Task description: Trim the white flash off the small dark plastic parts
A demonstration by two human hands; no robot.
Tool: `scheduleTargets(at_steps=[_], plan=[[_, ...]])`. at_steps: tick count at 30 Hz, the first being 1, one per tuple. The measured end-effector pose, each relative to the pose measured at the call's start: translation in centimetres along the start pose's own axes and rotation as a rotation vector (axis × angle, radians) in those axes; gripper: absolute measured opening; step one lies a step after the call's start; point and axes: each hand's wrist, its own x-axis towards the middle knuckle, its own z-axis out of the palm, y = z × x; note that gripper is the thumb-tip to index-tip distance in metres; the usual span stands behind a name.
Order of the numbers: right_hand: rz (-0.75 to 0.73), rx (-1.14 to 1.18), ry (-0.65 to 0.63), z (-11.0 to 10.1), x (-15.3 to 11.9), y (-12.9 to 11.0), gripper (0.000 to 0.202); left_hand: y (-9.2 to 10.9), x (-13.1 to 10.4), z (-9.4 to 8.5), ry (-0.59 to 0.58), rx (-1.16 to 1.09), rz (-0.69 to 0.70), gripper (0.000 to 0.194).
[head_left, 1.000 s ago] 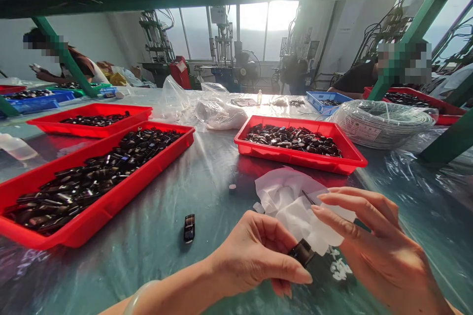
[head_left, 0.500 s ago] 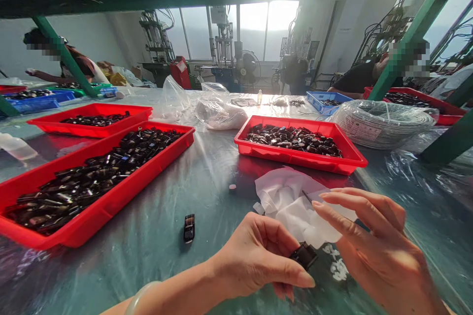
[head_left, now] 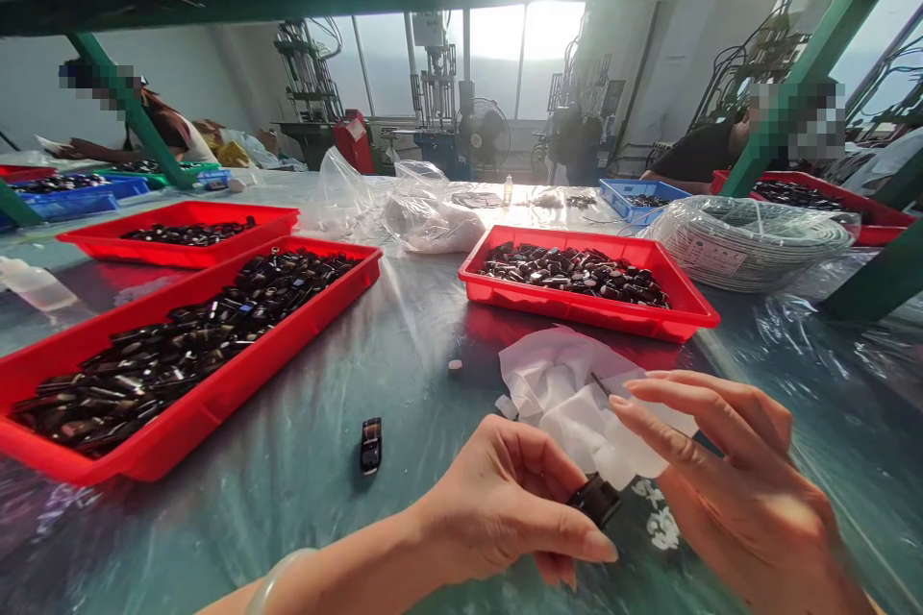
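My left hand (head_left: 505,500) pinches a small black plastic piece (head_left: 597,500) between thumb and fingers. Close by on the right, my right hand (head_left: 735,471) is raised with its fingers bent around a thin dark stick-like tool (head_left: 600,386); most of the tool is hidden by the fingers. Under and behind both hands lies a crumpled white translucent sheet (head_left: 569,394). Small white bits (head_left: 661,528) are scattered beside the right hand. Another black plastic piece (head_left: 370,445) rests on the table, left of my left hand.
Red trays of black pieces stand at left (head_left: 288,346), further back left (head_left: 180,255) and ahead (head_left: 591,315). A wrapped cable coil (head_left: 750,245) sits at right. Clear plastic bags (head_left: 433,221) lie farther back. Green posts (head_left: 800,86) frame the table; two people are beyond.
My hands and the black piece have hardly moved. At the far left, the other person's hand has shifted and a pale item shows by it.
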Motion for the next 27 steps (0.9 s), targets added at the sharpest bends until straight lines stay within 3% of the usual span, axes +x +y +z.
scheduleTargets(at_steps=[9,14,17,21,22,27], plan=[[-0.013,0.041,-0.007,-0.1,0.1,0.1,0.041,-0.1,0.2,-0.2,0.004,-0.002,-0.004,0.025],[0.092,0.074,-0.035,0.4,-0.1,0.7,0.038,-0.1,0.0,-0.3,-0.011,0.011,0.033,0.022],[0.350,0.121,-0.027,0.7,-0.2,1.3,0.032,0.0,0.0,-0.3,-0.001,0.005,0.051,0.020],[0.996,0.191,0.051,0.8,-0.4,3.5,0.038,0.2,0.1,-0.2,0.030,0.010,0.074,0.024],[1.090,0.203,0.074,0.8,-0.5,4.4,0.039,0.3,0.1,-0.2,0.045,0.013,0.084,0.024],[1.273,0.174,0.247,1.5,-1.8,8.7,0.034,0.5,0.2,-0.3,0.106,0.040,0.127,0.027]])
